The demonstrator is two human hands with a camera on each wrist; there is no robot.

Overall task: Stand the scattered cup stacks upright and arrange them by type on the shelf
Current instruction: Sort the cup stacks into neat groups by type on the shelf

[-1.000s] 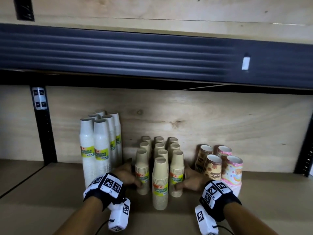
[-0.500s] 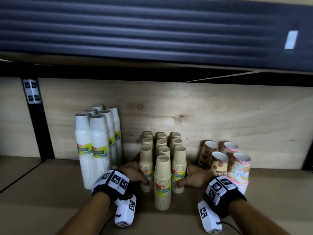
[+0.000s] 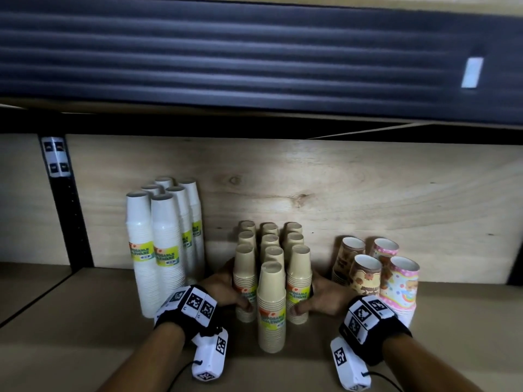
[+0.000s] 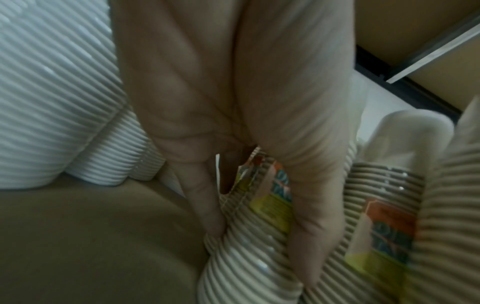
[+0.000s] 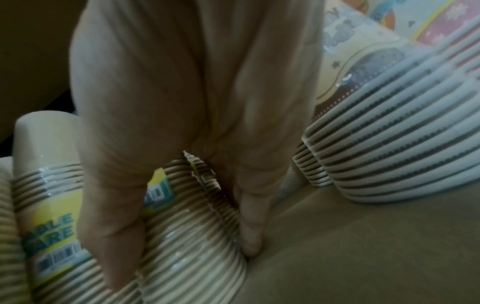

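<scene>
So the tan cup stacks (image 3: pixel 270 267) are all upright on the shelf (image 3: pixel 85 321), wrapped in clear plastic with yellow-green labels, bunched in rows mid-shelf, one stack out front. Left hand (image 3: pixel 223 290) has its fingers (image 4: pixel 207 205) and thumb curled round the front-left tan stack; right hand (image 3: pixel 322 295) grips the front-right one the same way, fingers (image 5: pixel 250 222) low near the shelf board. Tall white cup stacks (image 3: pixel 158 250) stand just left, against the back panel. Cartoon-print cup stacks (image 3: pixel 379 273) sit to the right, open mouths up.
</scene>
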